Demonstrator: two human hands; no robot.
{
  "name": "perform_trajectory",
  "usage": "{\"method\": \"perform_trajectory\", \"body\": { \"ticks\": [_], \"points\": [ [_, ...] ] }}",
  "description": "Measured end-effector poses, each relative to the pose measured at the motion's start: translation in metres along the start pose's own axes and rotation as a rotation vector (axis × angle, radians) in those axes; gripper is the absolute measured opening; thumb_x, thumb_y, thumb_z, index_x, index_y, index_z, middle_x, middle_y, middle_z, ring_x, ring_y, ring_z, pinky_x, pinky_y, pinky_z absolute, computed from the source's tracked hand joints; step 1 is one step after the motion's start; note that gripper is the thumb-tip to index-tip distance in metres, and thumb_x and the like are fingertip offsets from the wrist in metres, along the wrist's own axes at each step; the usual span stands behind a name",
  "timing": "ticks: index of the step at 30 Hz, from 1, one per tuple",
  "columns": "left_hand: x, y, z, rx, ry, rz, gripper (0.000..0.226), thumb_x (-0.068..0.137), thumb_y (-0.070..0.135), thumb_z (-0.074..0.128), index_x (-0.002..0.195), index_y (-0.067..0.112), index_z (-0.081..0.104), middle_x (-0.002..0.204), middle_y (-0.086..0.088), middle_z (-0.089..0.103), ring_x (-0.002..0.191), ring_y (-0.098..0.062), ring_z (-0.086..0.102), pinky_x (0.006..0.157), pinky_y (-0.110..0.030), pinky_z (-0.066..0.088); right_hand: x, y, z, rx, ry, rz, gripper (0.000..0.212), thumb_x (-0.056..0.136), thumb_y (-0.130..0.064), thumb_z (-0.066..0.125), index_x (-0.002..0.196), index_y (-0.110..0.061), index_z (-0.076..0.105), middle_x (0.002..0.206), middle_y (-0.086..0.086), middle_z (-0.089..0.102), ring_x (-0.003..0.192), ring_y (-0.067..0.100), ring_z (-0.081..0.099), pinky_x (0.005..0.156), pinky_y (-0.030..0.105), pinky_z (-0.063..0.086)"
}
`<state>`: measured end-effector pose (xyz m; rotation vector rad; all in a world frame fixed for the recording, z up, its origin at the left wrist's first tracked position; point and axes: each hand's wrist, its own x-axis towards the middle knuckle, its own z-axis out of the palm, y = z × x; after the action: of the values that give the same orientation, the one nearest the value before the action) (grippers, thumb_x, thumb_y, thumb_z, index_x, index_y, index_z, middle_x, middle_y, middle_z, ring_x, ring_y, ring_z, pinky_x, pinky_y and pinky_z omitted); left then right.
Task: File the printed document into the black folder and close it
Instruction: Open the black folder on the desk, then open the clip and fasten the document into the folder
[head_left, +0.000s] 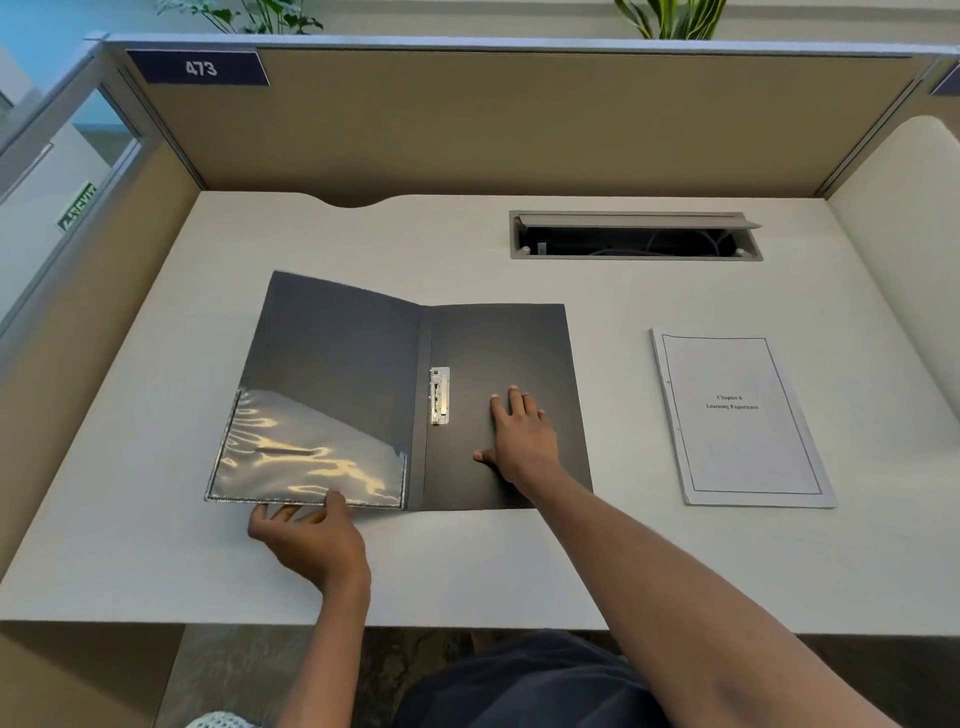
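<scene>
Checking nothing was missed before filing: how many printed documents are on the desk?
1. The white printed document with a bordered title page lies flat on the pale desk, right of the open black folder and apart from it. None visible inside the folder.

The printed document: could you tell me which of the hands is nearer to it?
Right. The right hand rests on the folder's inner cover beside the printed document; the left hand grips the far flap.

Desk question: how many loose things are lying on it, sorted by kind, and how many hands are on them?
Black folder, lying open: 1
Printed document, beside the folder: 1
Hands touching the folder, left hand at its front edge and right hand flat on it: 2
Total: 4
</scene>
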<state>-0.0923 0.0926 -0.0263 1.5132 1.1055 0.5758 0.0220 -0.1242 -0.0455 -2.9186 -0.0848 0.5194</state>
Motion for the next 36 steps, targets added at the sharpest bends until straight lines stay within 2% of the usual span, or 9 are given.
{"method": "perform_trajectory", "body": {
  "ticks": [2,6,9,13,17,23,29,36],
  "points": [
    [0.006,-0.002,0.001,0.056,0.015,0.005,0.084,0.078,-0.005,0.080,0.146,0.010,0.034,0.140,-0.020,0.045,0.100,-0.035,0.065,0.078,-0.032,0.058,0.000,0.000,0.000,0.001,-0.006,0.004,0.098,0.084,-0.059,0.068,0.158,-0.020,0.018,0.168,0.013,0.010,0.155,0.032,0.011,0.124,0.048,0.020],
    [0.008,-0.009,0.003,0.217,0.032,0.050,0.095,0.077,-0.002,0.083,0.154,0.008,0.028,0.149,-0.021,0.031,0.122,-0.038,0.052,0.095,-0.043,0.056,0.000,0.000,0.001,0.008,-0.012,0.007,0.097,0.084,-0.058,0.069,0.158,-0.020,0.018,0.168,0.013,0.009,0.155,0.032,0.011,0.124,0.048,0.020],
    [0.006,-0.012,0.007,0.372,-0.005,0.131,0.077,0.078,0.004,0.085,0.145,0.006,0.048,0.147,-0.018,0.035,0.126,-0.038,0.044,0.097,-0.048,0.055,0.000,0.000,0.001,0.006,-0.013,0.010,0.098,0.084,-0.058,0.069,0.158,-0.020,0.018,0.168,0.012,0.009,0.155,0.032,0.010,0.124,0.048,0.020],
    [-0.002,-0.014,0.015,0.631,-0.158,0.328,0.062,0.081,0.006,0.081,0.138,0.007,0.060,0.151,-0.018,0.038,0.132,-0.039,0.041,0.105,-0.048,0.043,0.000,0.000,0.001,0.011,-0.009,0.014,0.098,0.084,-0.058,0.069,0.158,-0.020,0.017,0.168,0.012,0.009,0.155,0.032,0.010,0.124,0.047,0.019],
    [-0.001,-0.020,0.029,0.834,-0.319,0.507,0.062,0.088,0.015,0.074,0.146,0.008,0.053,0.163,-0.016,0.030,0.149,-0.039,0.030,0.117,-0.054,0.038,-0.001,0.000,0.001,0.010,-0.009,0.016,0.097,0.085,-0.058,0.068,0.158,-0.020,0.017,0.168,0.012,0.009,0.155,0.031,0.009,0.125,0.047,0.018],
    [-0.008,-0.007,0.064,0.988,-0.487,0.639,0.073,0.090,0.038,0.073,0.152,0.013,0.044,0.168,-0.013,0.026,0.153,-0.035,0.027,0.119,-0.047,0.038,-0.001,-0.001,0.002,-0.002,-0.019,0.020,0.098,0.086,-0.060,0.066,0.159,-0.021,0.014,0.169,0.012,0.007,0.156,0.032,0.007,0.125,0.047,0.017],
    [-0.007,0.024,0.101,1.191,-0.570,0.576,0.094,0.086,0.061,0.067,0.159,0.019,0.025,0.172,-0.004,0.013,0.152,-0.029,0.025,0.106,-0.059,0.041,0.000,-0.001,-0.001,0.000,-0.008,0.021,0.098,0.083,-0.060,0.069,0.158,-0.021,0.019,0.168,0.010,0.011,0.155,0.031,0.011,0.124,0.047,0.020],
    [-0.003,0.042,0.129,1.291,-0.678,0.374,0.113,0.078,0.068,0.073,0.163,0.019,0.017,0.171,-0.006,0.011,0.152,-0.031,0.019,0.106,-0.068,0.036,0.001,-0.002,-0.004,0.001,-0.013,0.025,0.097,0.082,-0.059,0.070,0.157,-0.022,0.022,0.168,0.011,0.012,0.155,0.031,0.013,0.123,0.047,0.023]
  ]
}}
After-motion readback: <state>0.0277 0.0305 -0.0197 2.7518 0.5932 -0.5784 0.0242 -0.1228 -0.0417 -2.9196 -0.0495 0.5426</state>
